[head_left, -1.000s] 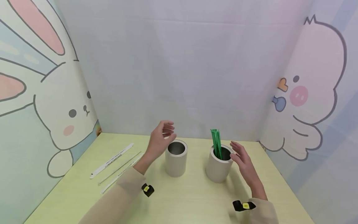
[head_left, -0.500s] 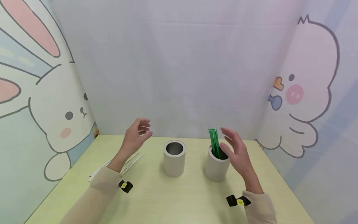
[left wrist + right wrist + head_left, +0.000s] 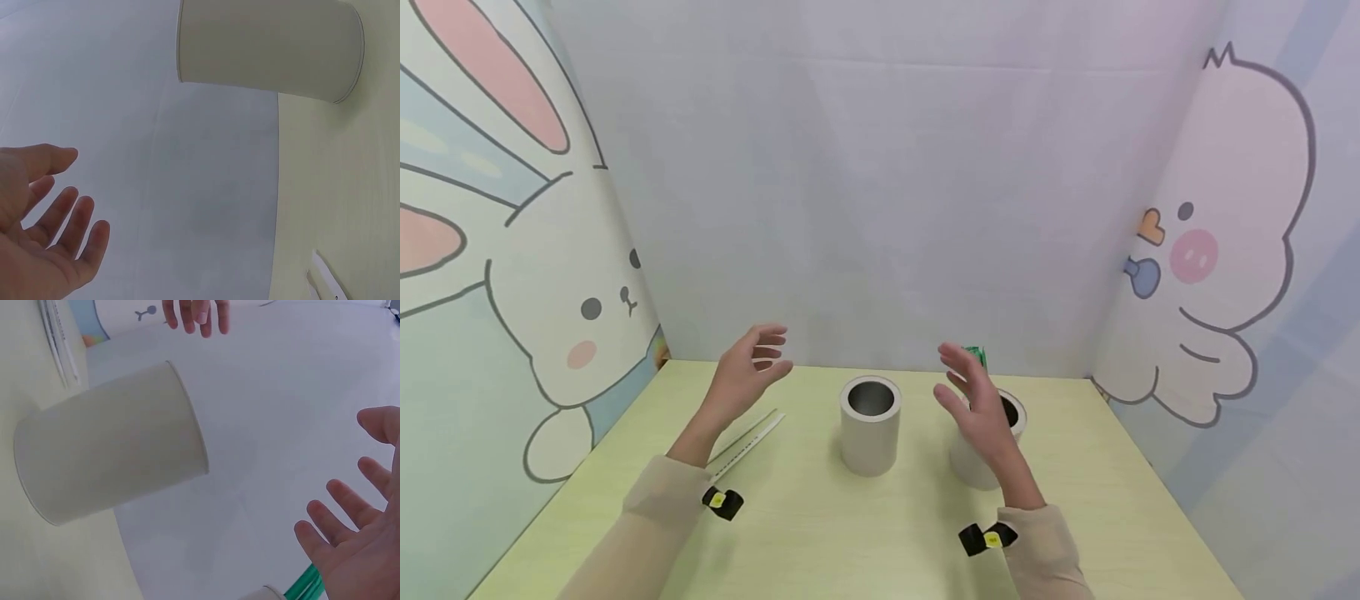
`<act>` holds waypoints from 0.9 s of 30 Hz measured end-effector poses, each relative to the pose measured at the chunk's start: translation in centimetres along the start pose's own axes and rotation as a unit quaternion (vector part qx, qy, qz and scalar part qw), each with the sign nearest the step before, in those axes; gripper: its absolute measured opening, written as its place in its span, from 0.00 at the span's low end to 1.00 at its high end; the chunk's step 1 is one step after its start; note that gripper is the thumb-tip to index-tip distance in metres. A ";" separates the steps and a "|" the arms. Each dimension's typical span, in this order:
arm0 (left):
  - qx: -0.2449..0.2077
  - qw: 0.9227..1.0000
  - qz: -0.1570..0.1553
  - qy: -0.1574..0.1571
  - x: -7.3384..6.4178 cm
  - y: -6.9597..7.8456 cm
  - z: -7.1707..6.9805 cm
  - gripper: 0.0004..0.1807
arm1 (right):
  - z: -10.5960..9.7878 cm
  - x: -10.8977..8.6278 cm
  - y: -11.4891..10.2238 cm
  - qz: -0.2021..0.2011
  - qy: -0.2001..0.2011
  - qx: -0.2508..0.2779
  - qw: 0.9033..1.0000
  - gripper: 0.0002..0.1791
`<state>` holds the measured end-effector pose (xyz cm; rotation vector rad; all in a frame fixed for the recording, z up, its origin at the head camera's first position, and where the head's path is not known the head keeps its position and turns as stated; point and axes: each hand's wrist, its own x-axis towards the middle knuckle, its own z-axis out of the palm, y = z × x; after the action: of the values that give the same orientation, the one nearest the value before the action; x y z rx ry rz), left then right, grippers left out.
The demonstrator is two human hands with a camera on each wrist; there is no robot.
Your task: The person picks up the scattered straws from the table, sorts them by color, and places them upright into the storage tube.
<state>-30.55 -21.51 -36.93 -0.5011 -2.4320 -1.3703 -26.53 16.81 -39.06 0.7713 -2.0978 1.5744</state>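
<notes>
My left hand hangs in the air above the left part of the table, fingers loosely bent and holding nothing. Beneath its forearm lie thin white paper-wrapped sticks, partly hidden by the sleeve. A white cylindrical cup with a dark inside stands upright at the middle. My right hand, also holding nothing, is raised in front of a second white cup and covers part of it in the head view. Green glossy slim packets stand in that second cup; only their tops show behind the fingers in the head view.
The pale yellow-green table ends at a light grey cloth backdrop. Side panels carry a cartoon rabbit on the left and a cartoon chick on the right. Dark camera mounts sit at both wrists.
My left hand has moved left, away from the middle cup, and its forearm now covers more of the white sticks. My right hand has moved left across the second cup, hiding most of the green packets.
</notes>
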 end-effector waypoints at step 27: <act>0.017 1.000 -0.025 0.009 -2.2 -2.9 -0.6 0.31 | 7.7 -1.5 5.6 0.183 0.000 0.097 0.978 0.34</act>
<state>-29.79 -23.72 -39.79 -0.4203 -2.4642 -1.3452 -28.95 10.91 -46.24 0.4589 -2.2024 1.9946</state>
